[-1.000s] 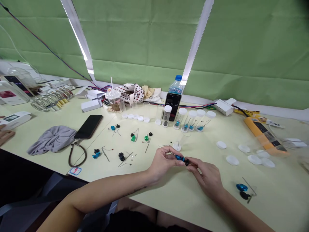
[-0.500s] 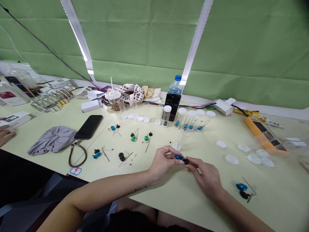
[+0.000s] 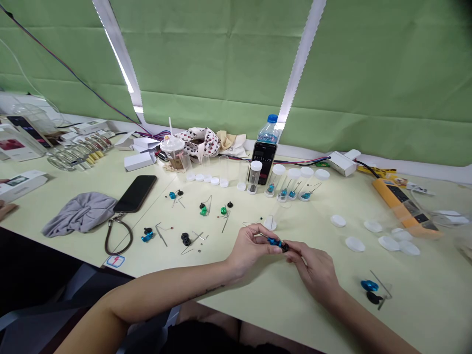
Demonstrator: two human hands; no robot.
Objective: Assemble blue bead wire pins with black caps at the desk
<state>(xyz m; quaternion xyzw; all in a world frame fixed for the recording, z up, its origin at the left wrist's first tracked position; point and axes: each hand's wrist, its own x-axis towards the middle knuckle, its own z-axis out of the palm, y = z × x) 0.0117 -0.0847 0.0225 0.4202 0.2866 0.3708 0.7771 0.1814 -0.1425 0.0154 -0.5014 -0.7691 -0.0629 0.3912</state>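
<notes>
My left hand [image 3: 251, 248] pinches a small blue and black part [image 3: 276, 242] above the table, thumb and fingertips round its blue end. On the black end of the same part close the fingertips of my right hand [image 3: 313, 265]. Just behind my hands a clear tube with a white cap [image 3: 270, 223] lies on the table. Farther left are green parts [image 3: 203, 211] with thin bent metal pieces, a black part [image 3: 186, 239] and a blue part [image 3: 147, 237]. Another blue part [image 3: 369, 285] and a black piece [image 3: 373, 297] lie to the right.
Capped clear tubes [image 3: 255, 178] stand in front of a phone [image 3: 262, 160] and a bottle [image 3: 269, 132]. White caps [image 3: 355, 244] and an orange device [image 3: 405, 209] are at right. A grey cloth [image 3: 80, 213] and a dark phone [image 3: 135, 193] lie left; another person's hand [image 3: 6, 209] shows at the edge.
The other person's hand at the left edge has drawn back a little. My hands and the part they hold have barely moved.
</notes>
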